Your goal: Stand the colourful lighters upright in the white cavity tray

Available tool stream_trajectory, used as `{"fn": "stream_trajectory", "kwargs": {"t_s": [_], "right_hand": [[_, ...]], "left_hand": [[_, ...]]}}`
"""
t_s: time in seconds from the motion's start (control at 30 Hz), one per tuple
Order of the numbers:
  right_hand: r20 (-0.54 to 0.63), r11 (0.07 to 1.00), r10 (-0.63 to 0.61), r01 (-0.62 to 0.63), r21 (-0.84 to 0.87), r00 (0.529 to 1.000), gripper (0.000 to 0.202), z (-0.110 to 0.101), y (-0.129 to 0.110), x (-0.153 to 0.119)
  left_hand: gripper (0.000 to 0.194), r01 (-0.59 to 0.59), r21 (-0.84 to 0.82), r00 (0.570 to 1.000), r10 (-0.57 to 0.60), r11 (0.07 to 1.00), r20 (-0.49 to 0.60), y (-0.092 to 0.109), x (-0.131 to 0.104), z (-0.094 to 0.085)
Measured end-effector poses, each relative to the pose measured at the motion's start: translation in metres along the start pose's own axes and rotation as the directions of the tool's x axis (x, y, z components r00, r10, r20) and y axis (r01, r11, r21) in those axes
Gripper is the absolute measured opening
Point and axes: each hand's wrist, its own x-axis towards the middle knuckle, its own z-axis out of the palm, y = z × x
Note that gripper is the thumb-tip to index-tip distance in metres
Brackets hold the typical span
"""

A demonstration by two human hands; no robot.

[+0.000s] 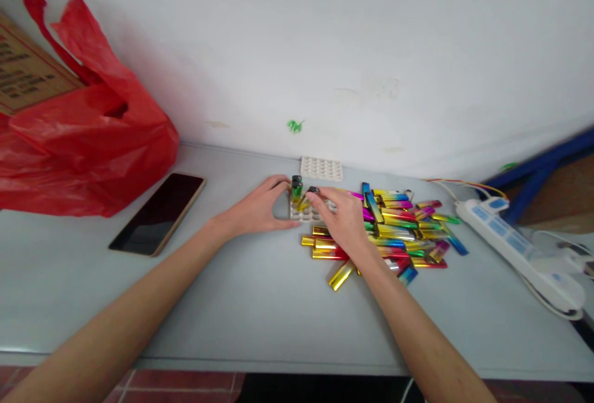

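Right hand [343, 220] pinching lighter [310, 197] (fingertips closed), over tray [301, 212]

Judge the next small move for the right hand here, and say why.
Probably press the lighter in the right hand down into a free slot of the white tray, beside the lighter already standing there. The left hand steadies the tray, and a pile of lighters waits alongside.

box [28, 72]: cut by left edge (print blurred) | tray [301, 212]: mostly hidden by hands
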Motion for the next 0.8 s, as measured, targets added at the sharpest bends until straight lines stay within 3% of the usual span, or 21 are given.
{"fn": "stream_trajectory", "kwargs": {"t_s": [0.2, 0.37, 0.5, 0.63, 0.8], "right_hand": [[0.094, 0.999, -0.039, 0.039, 0.010, 0.995, 0.028, 0.004, 0.000, 0.002], [0.181, 0.969, -0.076, 0.115, -0.217, 0.981, 0.029, 0.011, -0.004, 0.006], [0.169, 0.912, -0.064, 0.126, -0.389, 0.984, 0.034, 0.009, -0.005, 0.008], [0.086, 0.895, -0.039, 0.073, -0.440, 0.996, 0.029, -0.022, 0.019, 0.007], [-0.105, 0.780, 0.164, -0.194, -0.595, 0.981, 0.020, -0.086, 0.064, -0.002]], "left_hand": [[0.079, -0.004, -0.013, 1.000, 0.004, 1.000, -0.007, 0.001, 0.000, 0.000], [0.081, -0.018, -0.009, 1.000, 0.018, 1.000, -0.025, -0.001, 0.000, 0.002], [0.079, -0.027, 0.004, 0.999, 0.027, 1.000, -0.037, -0.004, -0.001, 0.003], [0.075, -0.018, 0.013, 0.999, 0.018, 1.000, -0.046, -0.006, 0.000, 0.001], [0.074, -0.026, 0.011, 0.999, 0.026, 1.000, -0.041, -0.006, 0.002, 0.000]]}}
